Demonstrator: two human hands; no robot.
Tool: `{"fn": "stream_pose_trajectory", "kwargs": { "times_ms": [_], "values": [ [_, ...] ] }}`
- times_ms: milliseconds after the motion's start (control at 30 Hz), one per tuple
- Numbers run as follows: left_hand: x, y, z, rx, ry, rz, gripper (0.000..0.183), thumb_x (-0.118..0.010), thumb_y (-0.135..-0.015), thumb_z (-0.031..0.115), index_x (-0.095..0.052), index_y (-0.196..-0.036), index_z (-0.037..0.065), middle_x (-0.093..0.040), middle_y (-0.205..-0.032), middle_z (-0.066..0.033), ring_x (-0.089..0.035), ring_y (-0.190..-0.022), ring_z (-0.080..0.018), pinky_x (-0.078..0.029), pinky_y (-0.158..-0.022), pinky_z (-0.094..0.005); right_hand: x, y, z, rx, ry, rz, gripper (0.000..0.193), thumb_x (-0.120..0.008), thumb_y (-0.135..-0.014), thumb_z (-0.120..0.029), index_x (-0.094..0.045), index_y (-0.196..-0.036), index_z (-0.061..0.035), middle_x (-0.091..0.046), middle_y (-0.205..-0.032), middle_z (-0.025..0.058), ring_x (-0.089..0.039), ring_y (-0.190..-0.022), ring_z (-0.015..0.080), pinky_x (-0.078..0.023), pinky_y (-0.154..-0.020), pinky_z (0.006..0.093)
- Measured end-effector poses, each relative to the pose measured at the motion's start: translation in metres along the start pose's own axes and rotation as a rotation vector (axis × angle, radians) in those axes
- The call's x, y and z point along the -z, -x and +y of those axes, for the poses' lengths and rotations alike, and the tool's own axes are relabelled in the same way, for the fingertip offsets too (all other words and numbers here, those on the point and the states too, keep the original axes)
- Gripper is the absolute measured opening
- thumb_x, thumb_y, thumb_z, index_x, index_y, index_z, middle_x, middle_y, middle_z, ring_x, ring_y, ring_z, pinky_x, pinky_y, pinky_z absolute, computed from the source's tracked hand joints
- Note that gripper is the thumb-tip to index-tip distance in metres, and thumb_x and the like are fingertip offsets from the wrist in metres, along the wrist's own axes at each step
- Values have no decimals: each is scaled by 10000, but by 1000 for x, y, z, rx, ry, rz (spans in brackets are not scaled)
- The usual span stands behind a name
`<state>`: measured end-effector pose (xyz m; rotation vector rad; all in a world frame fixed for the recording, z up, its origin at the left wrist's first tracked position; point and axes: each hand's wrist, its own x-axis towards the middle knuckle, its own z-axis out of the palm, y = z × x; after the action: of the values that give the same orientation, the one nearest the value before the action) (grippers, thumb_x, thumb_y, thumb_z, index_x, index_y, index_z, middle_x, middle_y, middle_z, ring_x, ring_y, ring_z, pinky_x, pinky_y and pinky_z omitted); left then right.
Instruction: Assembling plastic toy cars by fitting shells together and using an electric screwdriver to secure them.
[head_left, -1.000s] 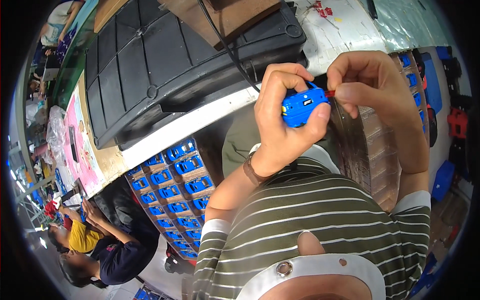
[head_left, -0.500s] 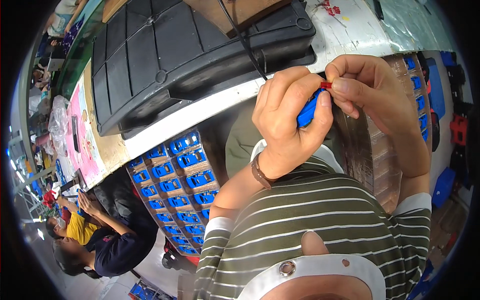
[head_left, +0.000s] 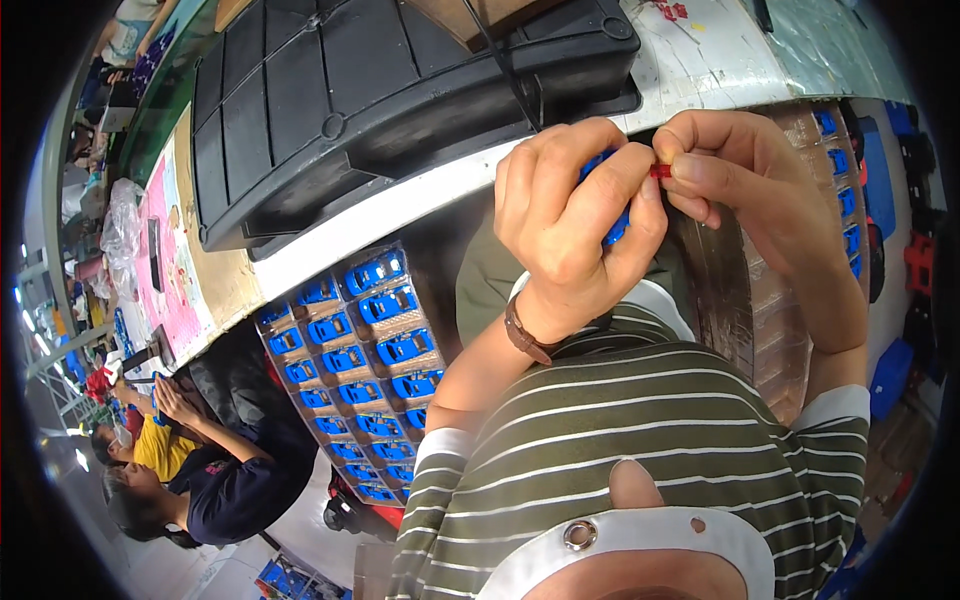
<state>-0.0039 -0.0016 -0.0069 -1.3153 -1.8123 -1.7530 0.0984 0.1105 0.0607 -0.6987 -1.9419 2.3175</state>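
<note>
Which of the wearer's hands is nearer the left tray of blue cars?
Left. The left hand is pictured up and right of the tray; the right hand, farther right.

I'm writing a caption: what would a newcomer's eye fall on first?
Likely the large black ribbed plastic bin at upper left. Next, the small red piece in the right fingers, then the shiny plastic tray of blue toy cars, left of centre.
</note>
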Motion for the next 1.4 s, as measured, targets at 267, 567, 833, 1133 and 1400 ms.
{"fn": "stream_pose_trajectory", "kwargs": {
  "times_ms": [267, 567, 833, 1133, 1400],
  "values": [
    [5, -1, -7, -1, 150, 2, 143, -641, -666, 60, -613, -806, 42, -572, -807, -89, -550, -696, -233, -427, -633, -314, -1, -5, 5, 11, -21, -80, 227, -577, -838, -258, -608, -833, -33, -480, -638, -54, -403, -585, 18, -288, -516, 171],
    [9, 4, -7, 252, 625, -63, 188, -486, -826, 152, -528, -863, -27, -571, -828, -153, -532, -698, -205, -432, -643, -280, 0, -6, -8, -57, 134, -144, 258, -597, -808, -269, -615, -815, -12, -464, -594, -47, -399, -563, 21, -285, -511, 169],
    [8, 4, -12, 120, 530, -67, 154, -496, -807, 137, -532, -841, -10, -581, -815, -149, -537, -694, -216, -437, -634, -293, 2, -5, -13, -106, 207, -123, 231, -623, -780, -230, -588, -800, -2, -512, -597, -17, -461, -510, 32, -348, -470, 166],
    [10, 2, -12, 82, 530, -82, 133, -486, -811, 112, -533, -839, -9, -584, -808, -155, -546, -676, -220, -445, -618, -299, -7, -3, -10, -75, 131, -45, 187, -633, -764, -169, -564, -774, 4, -580, -628, 46, -574, -543, 79, -478, -516, 182],
    [8, 4, -15, -23, 458, -42, 104, -507, -791, 108, -539, -826, 16, -597, -782, -132, -545, -631, -211, -438, -576, -295, -10, -2, -5, -101, 54, -23, 177, -633, -767, -160, -564, -775, 2, -595, -634, 61, -588, -555, 88, -482, -523, 190]
  ]
}}
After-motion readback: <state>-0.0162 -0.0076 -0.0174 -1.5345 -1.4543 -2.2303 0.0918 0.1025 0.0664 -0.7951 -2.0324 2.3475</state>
